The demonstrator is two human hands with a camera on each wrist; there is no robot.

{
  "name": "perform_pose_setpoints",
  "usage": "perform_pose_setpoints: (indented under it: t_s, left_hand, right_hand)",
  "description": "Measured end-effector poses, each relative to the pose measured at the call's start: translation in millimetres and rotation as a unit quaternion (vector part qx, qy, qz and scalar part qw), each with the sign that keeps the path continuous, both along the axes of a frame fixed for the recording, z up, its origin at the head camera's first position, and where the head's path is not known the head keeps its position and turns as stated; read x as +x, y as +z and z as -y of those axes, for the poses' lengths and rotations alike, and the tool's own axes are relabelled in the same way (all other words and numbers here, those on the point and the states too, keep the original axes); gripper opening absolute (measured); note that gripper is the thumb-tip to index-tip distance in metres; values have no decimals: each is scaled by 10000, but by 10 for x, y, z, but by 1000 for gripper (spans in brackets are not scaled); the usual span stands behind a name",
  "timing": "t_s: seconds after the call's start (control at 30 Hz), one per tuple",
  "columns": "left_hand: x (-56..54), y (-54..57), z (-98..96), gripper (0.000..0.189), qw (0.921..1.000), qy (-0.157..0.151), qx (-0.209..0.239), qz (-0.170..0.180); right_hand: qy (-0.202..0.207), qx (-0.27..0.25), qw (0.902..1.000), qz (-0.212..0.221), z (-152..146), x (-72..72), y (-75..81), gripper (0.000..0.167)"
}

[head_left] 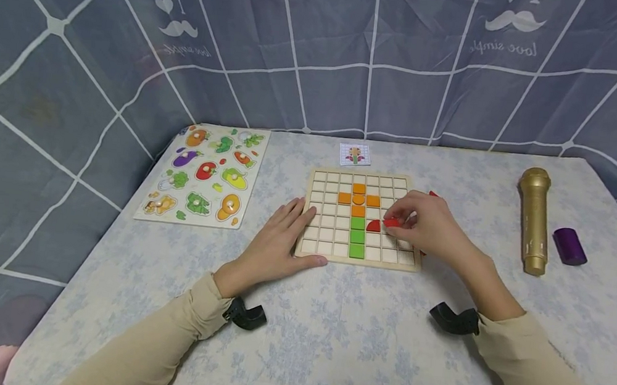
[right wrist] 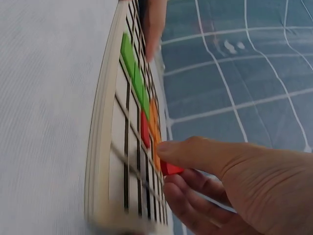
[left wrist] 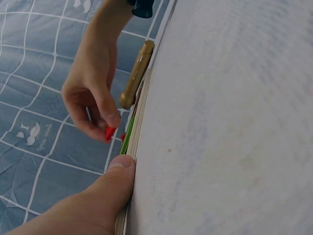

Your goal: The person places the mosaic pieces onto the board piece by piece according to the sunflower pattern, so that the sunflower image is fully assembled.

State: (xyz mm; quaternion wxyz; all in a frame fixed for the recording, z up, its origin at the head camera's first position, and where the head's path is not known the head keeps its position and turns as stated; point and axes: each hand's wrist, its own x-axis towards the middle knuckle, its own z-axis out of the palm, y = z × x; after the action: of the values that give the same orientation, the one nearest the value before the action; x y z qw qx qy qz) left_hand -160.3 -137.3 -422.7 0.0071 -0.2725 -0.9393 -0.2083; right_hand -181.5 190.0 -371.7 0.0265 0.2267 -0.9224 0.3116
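Observation:
A wooden grid board (head_left: 320, 257) lies on the table. Down its middle run three green square tiles (head_left: 357, 236), with several orange tiles (head_left: 358, 211) in a cross above them. One red tile with a rounded edge (head_left: 374, 225) sits right of the top green one. Between thumb and fingers my right hand (head_left: 432, 227) pinches another red tile (head_left: 391, 223), held just over the board; it shows also in the right wrist view as a red tile (right wrist: 171, 168). My left hand (head_left: 277, 242) rests along the board's left edge, fingers straight, thumb at the near corner.
Behind the board lies a small pattern card (head_left: 355, 155). A vegetable puzzle board (head_left: 206, 176) is at the left. On the right are a gold microphone-shaped object (head_left: 533, 220) and a purple cylinder (head_left: 570, 246). More red pieces (head_left: 433, 194) show partly behind my right hand.

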Motion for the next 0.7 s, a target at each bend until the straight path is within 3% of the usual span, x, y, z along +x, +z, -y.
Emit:
perform_pose_setpoints:
  t_s: [0.3,0.5,0.7]
  left_hand:
    - [-8,12,-6,104,9999,16,-39,107]
    - [-11,11,-6,104,9999,53,-73,84]
    - [-9,8,1,104,9999,53,-78,64]
  right_hand:
    - [76,-220,9996,147,391,-98,-18,7]
    - [149,-410,9988,209,595,-128,-37,14]
    - [-336,-744,9960,362,720,-108,-63,7]
